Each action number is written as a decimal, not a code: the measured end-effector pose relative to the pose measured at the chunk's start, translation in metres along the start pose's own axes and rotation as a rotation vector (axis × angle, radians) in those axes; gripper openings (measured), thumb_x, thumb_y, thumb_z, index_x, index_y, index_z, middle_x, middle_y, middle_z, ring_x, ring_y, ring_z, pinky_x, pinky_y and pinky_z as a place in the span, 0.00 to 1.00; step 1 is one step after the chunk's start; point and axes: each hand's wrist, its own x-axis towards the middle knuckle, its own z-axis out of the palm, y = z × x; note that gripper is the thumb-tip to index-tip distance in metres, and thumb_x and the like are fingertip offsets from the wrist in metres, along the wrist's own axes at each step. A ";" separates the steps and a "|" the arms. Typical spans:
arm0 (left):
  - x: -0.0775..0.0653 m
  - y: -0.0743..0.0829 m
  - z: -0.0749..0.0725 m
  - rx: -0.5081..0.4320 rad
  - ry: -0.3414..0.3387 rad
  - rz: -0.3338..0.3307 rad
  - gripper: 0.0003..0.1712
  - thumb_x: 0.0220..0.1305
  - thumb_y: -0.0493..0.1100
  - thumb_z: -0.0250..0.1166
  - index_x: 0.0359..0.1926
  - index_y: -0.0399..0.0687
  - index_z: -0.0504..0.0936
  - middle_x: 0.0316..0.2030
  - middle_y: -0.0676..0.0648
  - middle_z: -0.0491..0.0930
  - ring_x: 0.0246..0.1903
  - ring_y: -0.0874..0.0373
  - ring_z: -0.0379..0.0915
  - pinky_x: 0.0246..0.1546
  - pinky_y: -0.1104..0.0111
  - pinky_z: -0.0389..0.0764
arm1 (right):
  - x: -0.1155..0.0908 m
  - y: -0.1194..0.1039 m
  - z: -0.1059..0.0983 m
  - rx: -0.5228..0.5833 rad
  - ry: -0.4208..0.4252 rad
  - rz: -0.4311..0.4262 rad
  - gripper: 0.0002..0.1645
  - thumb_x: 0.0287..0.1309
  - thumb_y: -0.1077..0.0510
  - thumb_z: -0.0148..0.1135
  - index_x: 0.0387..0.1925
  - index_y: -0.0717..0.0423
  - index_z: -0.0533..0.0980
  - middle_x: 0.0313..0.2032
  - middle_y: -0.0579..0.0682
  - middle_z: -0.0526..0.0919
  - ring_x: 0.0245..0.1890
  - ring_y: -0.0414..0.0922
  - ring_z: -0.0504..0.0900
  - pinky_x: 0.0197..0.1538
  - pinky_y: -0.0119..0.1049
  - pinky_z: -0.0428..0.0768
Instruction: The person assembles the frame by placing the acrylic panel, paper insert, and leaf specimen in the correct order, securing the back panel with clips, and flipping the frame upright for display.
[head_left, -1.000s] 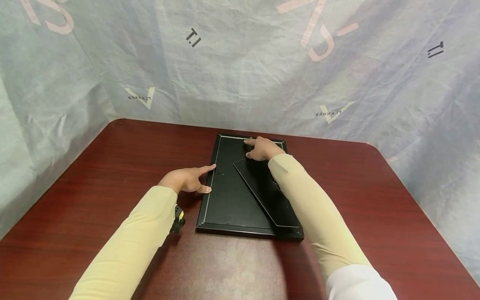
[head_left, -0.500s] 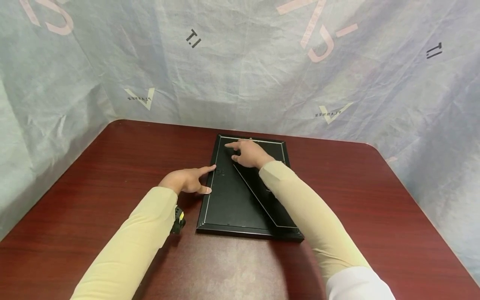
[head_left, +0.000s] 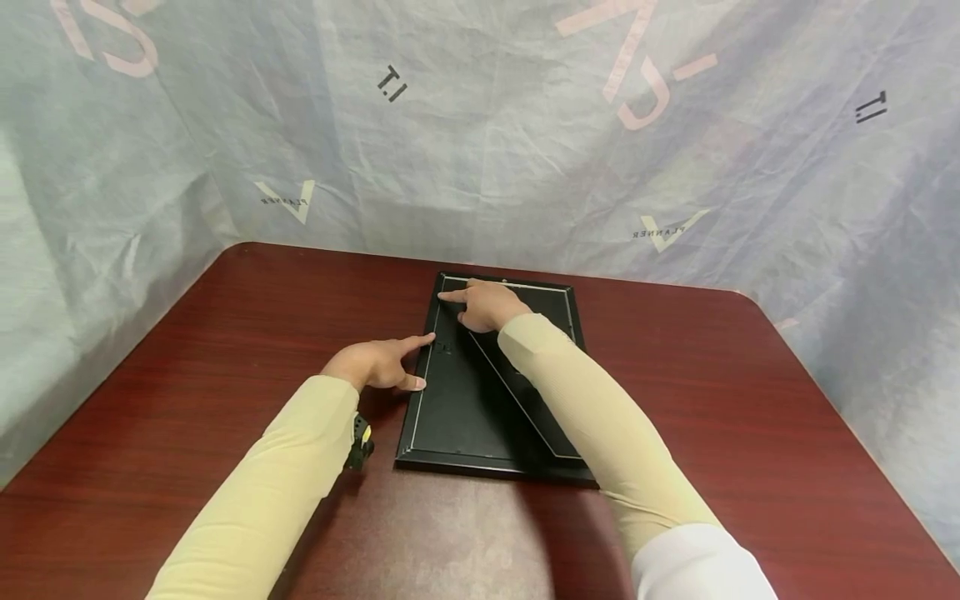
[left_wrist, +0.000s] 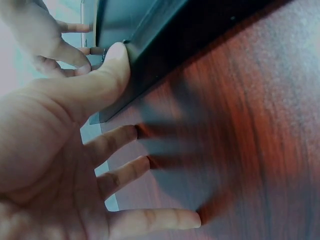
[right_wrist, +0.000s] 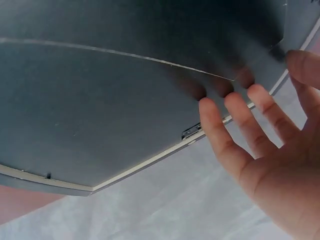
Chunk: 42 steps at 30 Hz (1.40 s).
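Observation:
A black picture frame (head_left: pixel 457 417) lies back side up on the table, its long sides running away from me. On its back panel (right_wrist: pixel 115 105) a slanted stand flap (head_left: pixel 525 400) shows, partly under my right forearm. My left hand (head_left: pixel 375 362) rests at the frame's left side; its thumb (left_wrist: pixel 112 70) touches the rim and other fingers reach down toward the tabletop. Over the far left part of the back is my right hand (head_left: pixel 489 306), index finger extended toward the corner. In the right wrist view, its fingertips (right_wrist: pixel 207 105) are close to the panel; contact is unclear.
The frame sits on a reddish-brown wooden table (head_left: pixel 225 333) with rounded far corners. Pale printed fabric (head_left: pixel 480 150) hangs behind and on both sides. A small metal hanger (right_wrist: pixel 192 131) is on the frame's edge. A black device (head_left: pixel 360 442) is under my left wrist.
My right hand has moved left across the far end of the frame's back, from near the middle to the far left corner. The left hand and the frame stay put.

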 end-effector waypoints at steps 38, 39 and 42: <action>-0.006 0.004 0.000 -0.007 0.006 0.004 0.46 0.75 0.49 0.62 0.82 0.54 0.45 0.79 0.34 0.47 0.76 0.36 0.46 0.71 0.43 0.58 | 0.004 0.006 0.006 -0.093 0.021 -0.036 0.33 0.77 0.52 0.55 0.76 0.28 0.59 0.79 0.56 0.52 0.76 0.56 0.58 0.68 0.49 0.71; -0.005 0.004 0.000 -0.003 0.007 0.005 0.46 0.75 0.48 0.62 0.82 0.53 0.45 0.79 0.34 0.47 0.76 0.36 0.46 0.71 0.44 0.58 | 0.004 0.005 0.006 -0.087 0.017 -0.033 0.33 0.77 0.52 0.55 0.76 0.28 0.59 0.79 0.56 0.52 0.76 0.57 0.58 0.68 0.50 0.71; -0.005 0.004 0.001 0.014 0.013 0.006 0.46 0.74 0.49 0.62 0.82 0.52 0.46 0.78 0.33 0.48 0.76 0.36 0.46 0.71 0.44 0.59 | 0.004 0.005 0.005 -0.069 0.008 -0.030 0.33 0.77 0.53 0.54 0.77 0.29 0.59 0.78 0.56 0.53 0.76 0.58 0.57 0.67 0.49 0.71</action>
